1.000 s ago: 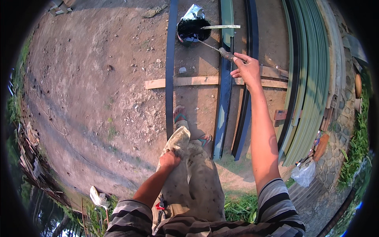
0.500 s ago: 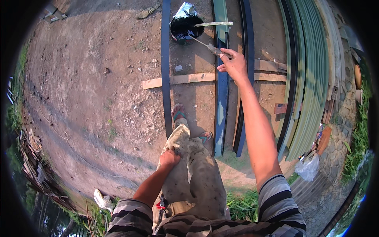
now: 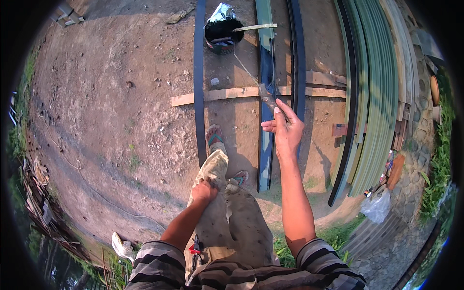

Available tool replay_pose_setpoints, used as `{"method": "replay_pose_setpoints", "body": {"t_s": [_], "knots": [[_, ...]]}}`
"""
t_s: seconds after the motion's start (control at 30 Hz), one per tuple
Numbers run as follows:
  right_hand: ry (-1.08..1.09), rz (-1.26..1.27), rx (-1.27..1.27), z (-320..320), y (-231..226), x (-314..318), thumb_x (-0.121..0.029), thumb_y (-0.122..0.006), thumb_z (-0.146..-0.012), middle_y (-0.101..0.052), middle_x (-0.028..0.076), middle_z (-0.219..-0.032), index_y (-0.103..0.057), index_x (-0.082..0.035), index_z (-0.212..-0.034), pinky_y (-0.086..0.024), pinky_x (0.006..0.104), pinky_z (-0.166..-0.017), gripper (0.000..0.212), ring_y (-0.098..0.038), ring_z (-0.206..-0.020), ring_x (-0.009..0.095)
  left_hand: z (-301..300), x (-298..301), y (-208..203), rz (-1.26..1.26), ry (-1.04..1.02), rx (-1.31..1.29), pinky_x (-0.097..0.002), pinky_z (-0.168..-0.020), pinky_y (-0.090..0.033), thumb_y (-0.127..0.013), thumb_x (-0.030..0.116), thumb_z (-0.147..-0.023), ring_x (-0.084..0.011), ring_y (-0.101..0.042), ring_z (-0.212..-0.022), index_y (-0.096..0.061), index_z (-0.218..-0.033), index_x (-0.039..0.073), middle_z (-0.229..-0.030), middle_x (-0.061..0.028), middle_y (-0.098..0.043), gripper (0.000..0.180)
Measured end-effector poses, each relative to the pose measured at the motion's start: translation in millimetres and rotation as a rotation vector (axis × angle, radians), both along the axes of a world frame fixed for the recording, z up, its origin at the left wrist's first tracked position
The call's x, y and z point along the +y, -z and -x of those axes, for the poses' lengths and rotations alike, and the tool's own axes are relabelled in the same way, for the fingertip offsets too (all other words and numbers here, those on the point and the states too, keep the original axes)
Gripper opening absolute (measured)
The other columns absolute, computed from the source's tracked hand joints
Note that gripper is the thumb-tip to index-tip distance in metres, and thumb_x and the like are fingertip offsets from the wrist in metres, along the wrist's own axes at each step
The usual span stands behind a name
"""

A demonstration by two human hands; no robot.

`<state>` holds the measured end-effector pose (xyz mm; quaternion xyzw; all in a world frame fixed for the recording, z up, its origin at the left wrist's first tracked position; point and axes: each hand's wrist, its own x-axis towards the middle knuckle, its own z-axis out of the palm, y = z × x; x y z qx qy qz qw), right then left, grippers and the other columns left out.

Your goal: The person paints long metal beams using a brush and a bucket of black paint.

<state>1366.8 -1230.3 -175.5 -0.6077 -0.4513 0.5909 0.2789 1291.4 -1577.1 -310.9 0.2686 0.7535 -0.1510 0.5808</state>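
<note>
My right hand [image 3: 287, 129] holds the dark, paint-smeared handle of a paint roller [image 3: 266, 97] between thumb and fingers, the other fingers spread. From the handle, a thin wire rod runs up to the rim of a dark bucket [image 3: 221, 48] of black paint. The roller's far end is over or inside the bucket, hard to make out against the paint. Under the handle lies a long metal beam [image 3: 265, 159], partly coated dark and partly pale green. My left hand [image 3: 204, 191] rests on my trouser leg [image 3: 212, 166] near the knee, fingers curled over the cloth.
A pale stick [image 3: 256, 26] reaches from the bucket across the beam. Dark beams lie left [image 3: 198, 96] and right [image 3: 298, 58], over a wooden crosspiece [image 3: 232, 94]. Stacked green profiles [image 3: 382, 96] stand further right. My sandalled feet [image 3: 214, 134] are between the beams.
My right hand has drawn back toward me, bringing the roller's handle away from the bucket. The rod now crosses the bucket's near rim. My left hand stays on my leg.
</note>
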Motion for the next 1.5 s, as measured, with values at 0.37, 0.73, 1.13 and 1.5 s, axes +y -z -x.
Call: {"method": "replay_pose_setpoints", "body": {"t_s": [0.37,0.73,1.13,1.5], "knots": [[-0.010,0.302,0.175,-169,-18,-190,-0.010,-0.058,-0.101,-0.068,0.014,-0.113,-0.030,-0.007,-0.162,-0.049,0.0224,-0.049,0.067,-0.063,-0.061,0.009,-67,-59,7,-0.053,0.044,0.120,-0.0495,-0.102,-0.051,-0.064,0.050,-0.088,-0.0397,-0.063,-0.123,-0.055,-0.142,0.014,-0.138,-0.0202,-0.060,0.066],[0.220,0.532,0.204,-335,20,-413,-0.014,-0.055,-0.107,-0.058,0.004,-0.095,-0.025,-0.010,-0.164,-0.034,0.0228,-0.042,0.065,-0.045,-0.052,0.005,-137,-117,-39,-0.092,0.149,0.167,-0.0485,-0.105,-0.050,-0.057,0.046,-0.091,-0.0391,-0.063,-0.124,-0.056,-0.143,0.017,-0.138,-0.0184,-0.063,0.059],[0.303,0.602,0.143,-321,20,-513,-0.019,-0.055,-0.107,-0.058,0.003,-0.093,-0.017,-0.017,-0.166,-0.045,0.0269,-0.051,0.071,-0.050,-0.056,0.008,-183,-172,-41,-0.043,0.418,0.080,-0.0519,-0.102,-0.050,-0.060,0.048,-0.091,-0.0390,-0.061,-0.125,-0.058,-0.139,0.016,-0.139,-0.0147,-0.061,0.057],[0.511,0.660,0.473,-273,76,-461,-0.017,-0.060,-0.104,-0.056,0.004,-0.086,-0.006,-0.020,-0.166,-0.047,0.0319,-0.039,0.082,-0.055,-0.052,0.014,-188,-164,-47,-0.029,0.405,0.054,-0.0501,-0.104,-0.049,-0.059,0.047,-0.092,-0.0392,-0.060,-0.127,-0.056,-0.142,0.019,-0.140,-0.0175,-0.061,0.058]]}}
